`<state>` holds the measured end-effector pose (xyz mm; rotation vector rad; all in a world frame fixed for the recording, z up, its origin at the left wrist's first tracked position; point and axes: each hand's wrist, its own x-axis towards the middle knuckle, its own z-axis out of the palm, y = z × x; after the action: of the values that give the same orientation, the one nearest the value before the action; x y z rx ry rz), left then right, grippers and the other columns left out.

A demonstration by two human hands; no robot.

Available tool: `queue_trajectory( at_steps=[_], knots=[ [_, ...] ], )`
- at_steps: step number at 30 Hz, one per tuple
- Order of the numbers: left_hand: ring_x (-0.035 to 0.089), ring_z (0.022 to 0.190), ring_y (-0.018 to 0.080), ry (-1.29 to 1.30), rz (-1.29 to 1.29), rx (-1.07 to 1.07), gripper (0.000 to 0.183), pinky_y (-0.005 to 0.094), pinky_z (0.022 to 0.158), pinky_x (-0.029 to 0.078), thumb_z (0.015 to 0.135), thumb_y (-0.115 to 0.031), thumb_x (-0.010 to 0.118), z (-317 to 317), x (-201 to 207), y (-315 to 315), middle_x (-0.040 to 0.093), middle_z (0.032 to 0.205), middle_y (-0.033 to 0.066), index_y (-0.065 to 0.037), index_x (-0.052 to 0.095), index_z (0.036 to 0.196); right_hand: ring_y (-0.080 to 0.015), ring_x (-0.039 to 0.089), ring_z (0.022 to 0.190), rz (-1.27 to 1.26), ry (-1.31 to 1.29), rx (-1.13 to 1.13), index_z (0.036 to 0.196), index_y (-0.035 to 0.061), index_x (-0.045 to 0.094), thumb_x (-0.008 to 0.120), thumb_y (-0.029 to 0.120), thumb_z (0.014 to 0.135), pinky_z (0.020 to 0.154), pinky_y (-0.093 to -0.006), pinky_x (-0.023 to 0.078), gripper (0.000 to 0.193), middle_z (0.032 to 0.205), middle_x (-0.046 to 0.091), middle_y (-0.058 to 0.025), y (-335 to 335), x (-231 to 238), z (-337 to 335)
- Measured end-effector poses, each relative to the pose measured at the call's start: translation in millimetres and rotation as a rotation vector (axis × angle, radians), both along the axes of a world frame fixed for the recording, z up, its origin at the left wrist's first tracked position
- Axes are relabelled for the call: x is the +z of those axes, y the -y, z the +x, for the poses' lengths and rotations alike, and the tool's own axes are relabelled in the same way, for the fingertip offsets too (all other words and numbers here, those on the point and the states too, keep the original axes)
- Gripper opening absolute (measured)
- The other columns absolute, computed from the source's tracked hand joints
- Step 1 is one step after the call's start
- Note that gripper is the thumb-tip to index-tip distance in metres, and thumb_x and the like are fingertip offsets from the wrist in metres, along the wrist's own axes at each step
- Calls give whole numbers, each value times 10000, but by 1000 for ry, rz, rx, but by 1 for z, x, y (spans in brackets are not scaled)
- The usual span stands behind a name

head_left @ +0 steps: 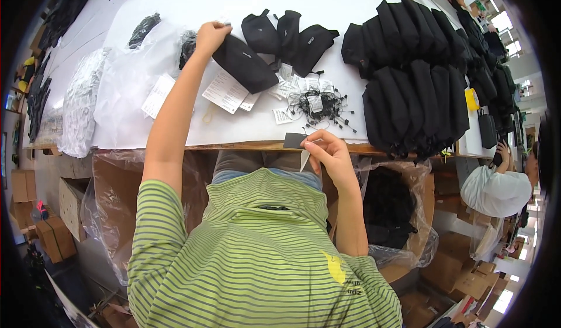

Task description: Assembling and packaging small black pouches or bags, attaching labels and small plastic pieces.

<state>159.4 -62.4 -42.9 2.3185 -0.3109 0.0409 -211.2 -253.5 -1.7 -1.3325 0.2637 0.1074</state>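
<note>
My left hand [211, 37] is stretched far out over the table, its fingers closed on the upper corner of a black fabric pouch [242, 65]. White printed sheets [225, 91] lie partly beneath that pouch. At the table's near edge, my right hand [333, 157] pinches hang tags: a dark card [294, 140] sticks out to the left and a white one [304, 160] hangs below the fingers. Just beyond it lies a tangle of black tag strings [320, 105] with small white labels. More black pouches [315, 46] rest behind the held one.
Two rows of stacked black pouches [415, 103] stand on the right. Clear plastic bags [131, 88] cover the table's left part. Below the edge are plastic-lined cartons [114, 191], one holding black items [388, 205]. A person in a light top [495, 191] sits at the right.
</note>
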Motion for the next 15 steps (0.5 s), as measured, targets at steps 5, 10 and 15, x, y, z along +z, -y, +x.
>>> queue_trajectory(
  at_steps=[5, 10, 15],
  knots=[
    [599, 696, 109, -28, -452, -272, 294, 248, 646, 475, 800, -299, 728, -77, 92, 32, 648, 735, 38, -36, 704, 930, -48, 453, 458, -74, 47, -100, 917, 2, 603, 612, 115, 905, 417, -199, 334, 115, 670, 599, -31, 4, 3, 6],
    [485, 636, 111, 181, -409, -621, 155, 255, 588, 412, 787, -86, 709, -185, 96, 37, 559, 789, 24, -27, 603, 884, -2, 395, 485, -223, 202, -440, 890, 20, 633, 648, 89, 885, 442, -184, 263, 71, 561, 492, 53, -10, 16, 25],
    [510, 638, 169, 2, -395, -615, 167, 286, 608, 438, 793, 3, 659, -253, 95, 24, 539, 794, 66, -10, 627, 957, 3, 385, 495, -364, 282, -449, 886, 38, 646, 661, 80, 870, 449, -188, 260, 48, 542, 481, 59, -29, 15, 30]
  ],
)
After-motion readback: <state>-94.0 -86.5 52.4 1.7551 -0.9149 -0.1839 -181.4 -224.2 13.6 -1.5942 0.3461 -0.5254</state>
